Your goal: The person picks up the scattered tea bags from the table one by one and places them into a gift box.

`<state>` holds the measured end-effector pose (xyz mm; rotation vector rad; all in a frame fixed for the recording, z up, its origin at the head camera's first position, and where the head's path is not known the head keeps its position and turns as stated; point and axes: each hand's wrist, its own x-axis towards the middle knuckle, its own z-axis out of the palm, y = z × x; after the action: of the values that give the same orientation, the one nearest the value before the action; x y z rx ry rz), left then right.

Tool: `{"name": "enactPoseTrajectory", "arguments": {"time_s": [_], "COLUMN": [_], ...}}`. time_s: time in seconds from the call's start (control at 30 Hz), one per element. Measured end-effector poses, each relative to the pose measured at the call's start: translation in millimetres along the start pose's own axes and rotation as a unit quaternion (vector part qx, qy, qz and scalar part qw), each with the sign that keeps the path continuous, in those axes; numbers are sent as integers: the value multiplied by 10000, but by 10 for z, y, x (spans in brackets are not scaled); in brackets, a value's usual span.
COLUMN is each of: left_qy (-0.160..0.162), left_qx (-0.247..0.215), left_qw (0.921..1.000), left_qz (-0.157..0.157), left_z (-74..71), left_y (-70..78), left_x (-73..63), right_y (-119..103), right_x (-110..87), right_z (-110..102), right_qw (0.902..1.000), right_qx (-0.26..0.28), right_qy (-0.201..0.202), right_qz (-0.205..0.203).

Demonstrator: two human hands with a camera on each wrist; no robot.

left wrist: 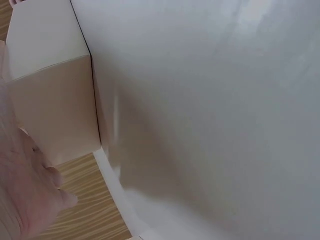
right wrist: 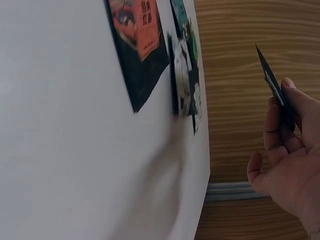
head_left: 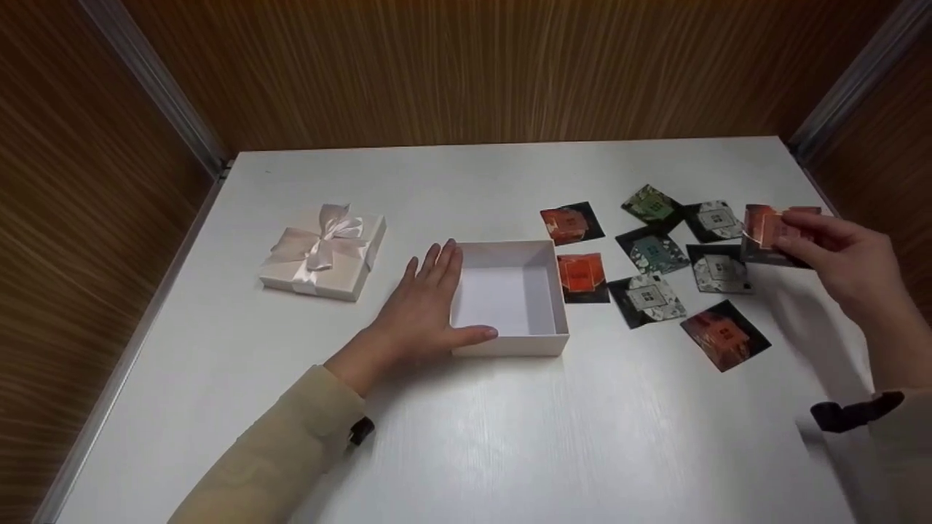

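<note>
An open white box [head_left: 510, 298] with bare insides stands mid-table. My left hand [head_left: 426, 313] lies along its left wall with straight fingers, the thumb over the front rim. In the left wrist view the same hand [left wrist: 30, 185] is against the outside of the box [left wrist: 55, 105]. At the far right, my right hand [head_left: 848, 262] pinches a square red and black tea bag packet [head_left: 764, 229] between thumb and fingers. The right wrist view has this packet [right wrist: 272, 85] edge-on, above the table. Beneath the right hand's left side lies a grey and black packet [head_left: 721, 269].
Several more packets [head_left: 648, 298], in red, green and grey with black, lie scattered right of the box; a red one [head_left: 582, 276] is right at its wall. On the left sits a cream lid [head_left: 313, 269] with a satin bow [head_left: 324, 236]. Wood-grain panels [head_left: 510, 73] surround the table.
</note>
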<state>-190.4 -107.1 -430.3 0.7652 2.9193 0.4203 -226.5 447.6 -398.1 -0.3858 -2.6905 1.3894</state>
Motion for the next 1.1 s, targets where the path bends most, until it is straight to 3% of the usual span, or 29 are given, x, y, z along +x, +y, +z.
{"name": "enactPoseTrajectory", "arguments": {"time_s": [0.2, 0.47, 0.73, 0.97, 1.1], "left_qy": [10, -225, -368, -411, -381], "left_qx": [-167, -300, -78, 27, 29], "left_qw": [9999, 9993, 9993, 9991, 9993], "left_qz": [-36, -11, -39, -34, -32], "left_z": [-76, -134, -156, -142, -135], "left_y": [-42, -170, -170, -156, -140], "left_x": [-6, 6, 31, 55, 55], "right_y": [-298, -665, -1047, -1271, -1369], "right_x": [-155, -351, -542, -634, -667], "right_z": [163, 414, 748, 1087, 1259], "right_qw": [9956, 9781, 9757, 9710, 9667], "right_qx": [163, 354, -3, 283, 374], "right_qy": [-446, -1146, -1346, -1246, -1426], "right_qz": [-802, -1703, -1726, -2022, -2093]}}
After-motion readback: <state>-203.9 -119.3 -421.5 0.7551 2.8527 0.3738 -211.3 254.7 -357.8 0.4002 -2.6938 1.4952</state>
